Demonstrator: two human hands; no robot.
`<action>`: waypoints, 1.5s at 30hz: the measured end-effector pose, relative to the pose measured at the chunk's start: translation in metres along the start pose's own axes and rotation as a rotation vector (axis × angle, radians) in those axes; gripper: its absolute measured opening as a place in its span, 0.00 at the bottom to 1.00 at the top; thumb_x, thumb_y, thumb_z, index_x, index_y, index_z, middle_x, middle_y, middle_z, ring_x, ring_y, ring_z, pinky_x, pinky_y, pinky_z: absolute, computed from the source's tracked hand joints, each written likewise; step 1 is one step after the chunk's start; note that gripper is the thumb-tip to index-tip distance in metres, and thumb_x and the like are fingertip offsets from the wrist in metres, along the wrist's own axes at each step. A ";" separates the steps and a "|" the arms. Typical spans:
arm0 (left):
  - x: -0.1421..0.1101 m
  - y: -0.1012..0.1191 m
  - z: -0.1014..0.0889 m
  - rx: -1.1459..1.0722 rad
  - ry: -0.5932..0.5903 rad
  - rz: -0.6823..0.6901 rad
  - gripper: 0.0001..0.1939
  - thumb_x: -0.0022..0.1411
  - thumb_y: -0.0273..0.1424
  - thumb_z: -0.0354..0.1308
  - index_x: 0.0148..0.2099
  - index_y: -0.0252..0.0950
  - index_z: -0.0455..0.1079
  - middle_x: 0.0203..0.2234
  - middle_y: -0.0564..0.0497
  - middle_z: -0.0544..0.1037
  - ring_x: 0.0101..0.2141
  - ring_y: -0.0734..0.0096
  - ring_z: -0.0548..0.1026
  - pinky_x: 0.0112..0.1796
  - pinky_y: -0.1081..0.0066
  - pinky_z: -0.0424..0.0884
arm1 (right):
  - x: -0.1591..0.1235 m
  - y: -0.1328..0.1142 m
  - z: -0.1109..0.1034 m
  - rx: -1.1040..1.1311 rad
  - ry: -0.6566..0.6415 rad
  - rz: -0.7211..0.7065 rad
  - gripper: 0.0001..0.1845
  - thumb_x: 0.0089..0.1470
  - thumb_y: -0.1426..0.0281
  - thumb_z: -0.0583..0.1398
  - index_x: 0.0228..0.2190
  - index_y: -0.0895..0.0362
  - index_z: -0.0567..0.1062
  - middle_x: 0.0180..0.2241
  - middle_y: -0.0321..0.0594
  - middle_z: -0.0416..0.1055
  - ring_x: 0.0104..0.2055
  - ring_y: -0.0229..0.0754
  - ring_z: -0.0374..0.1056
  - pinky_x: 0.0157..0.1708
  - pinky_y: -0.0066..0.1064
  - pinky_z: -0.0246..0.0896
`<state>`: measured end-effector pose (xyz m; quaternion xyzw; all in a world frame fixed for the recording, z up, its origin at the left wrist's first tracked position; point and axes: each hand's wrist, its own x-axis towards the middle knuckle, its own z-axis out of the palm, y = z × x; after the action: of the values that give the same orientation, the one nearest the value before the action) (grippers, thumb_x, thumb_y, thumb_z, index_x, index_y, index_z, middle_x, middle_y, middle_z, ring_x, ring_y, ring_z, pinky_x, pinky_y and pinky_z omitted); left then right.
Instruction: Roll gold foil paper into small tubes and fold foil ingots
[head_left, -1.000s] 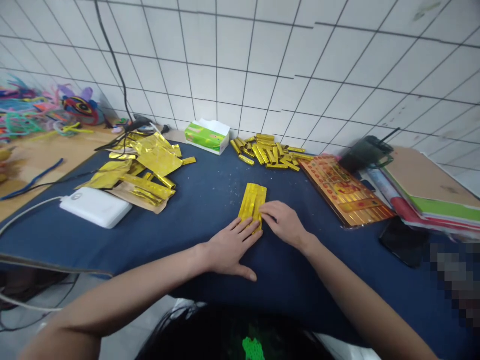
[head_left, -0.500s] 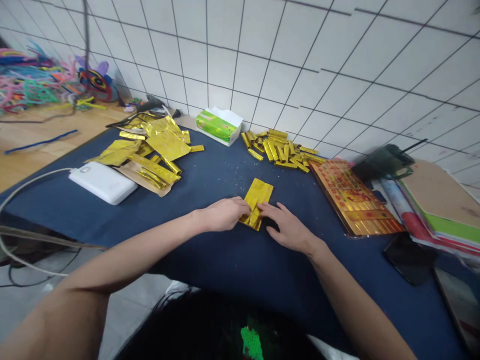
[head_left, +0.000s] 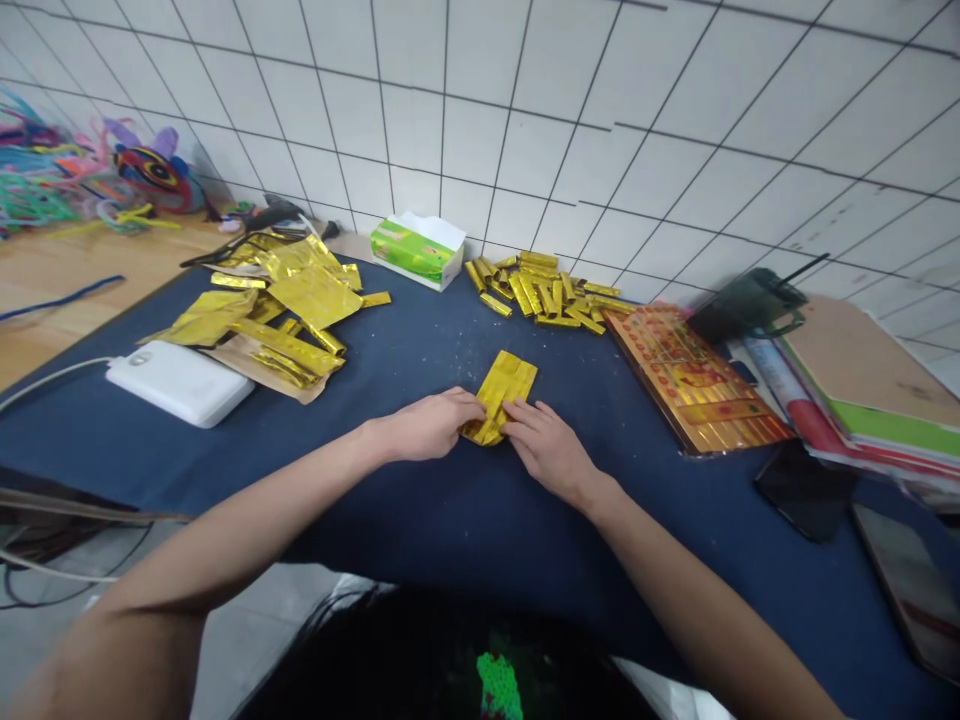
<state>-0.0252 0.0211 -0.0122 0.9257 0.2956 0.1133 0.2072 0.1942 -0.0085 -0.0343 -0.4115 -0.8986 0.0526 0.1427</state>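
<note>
A creased strip of gold foil paper (head_left: 511, 374) lies on the dark blue cloth in front of me, its near end bent up and rounded. My left hand (head_left: 429, 424) is closed at its left edge, with fingertips curled in and gripping the foil. Across from it, my right hand (head_left: 549, 452) rests its outstretched fingers on the right edge of the strip. My left fingertips and the foil under them are partly hidden.
Rolled gold foil tubes (head_left: 536, 290) are heaped by the tiled wall. Flat gold sheets (head_left: 315, 293) and a white power bank (head_left: 180, 382) lie left. A tissue pack (head_left: 416, 248) stands behind. To the right are an orange-gold packet (head_left: 697, 375), a dark cup (head_left: 746, 305) and phones (head_left: 806, 490).
The near end of the foil strip has gone from flat to bent up. My right hand's fingers have drawn closer together on its edge. The whole view has shifted slightly.
</note>
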 end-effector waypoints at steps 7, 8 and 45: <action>0.001 0.003 -0.005 0.017 -0.037 0.024 0.17 0.53 0.21 0.54 0.46 0.34 0.67 0.42 0.48 0.74 0.46 0.65 0.68 0.49 0.65 0.63 | 0.001 0.010 0.004 0.312 0.103 0.159 0.12 0.55 0.73 0.52 0.33 0.53 0.75 0.47 0.42 0.69 0.51 0.41 0.65 0.53 0.43 0.56; 0.002 0.004 -0.004 0.019 -0.030 0.032 0.15 0.54 0.21 0.54 0.45 0.35 0.68 0.42 0.49 0.74 0.46 0.66 0.68 0.48 0.65 0.63 | 0.001 0.010 0.004 0.337 0.113 0.166 0.12 0.55 0.73 0.52 0.32 0.54 0.75 0.47 0.43 0.69 0.50 0.41 0.65 0.51 0.41 0.58; 0.027 0.005 0.011 0.099 0.003 -0.475 0.08 0.59 0.32 0.49 0.35 0.36 0.69 0.31 0.48 0.75 0.35 0.63 0.73 0.34 0.69 0.65 | 0.015 -0.001 -0.006 -0.051 -0.068 0.458 0.17 0.58 0.65 0.49 0.23 0.57 0.71 0.28 0.38 0.73 0.32 0.39 0.68 0.32 0.31 0.53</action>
<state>0.0029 0.0298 -0.0175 0.8391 0.5105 0.0482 0.1817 0.1860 0.0016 -0.0251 -0.6061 -0.7871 0.0747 0.0864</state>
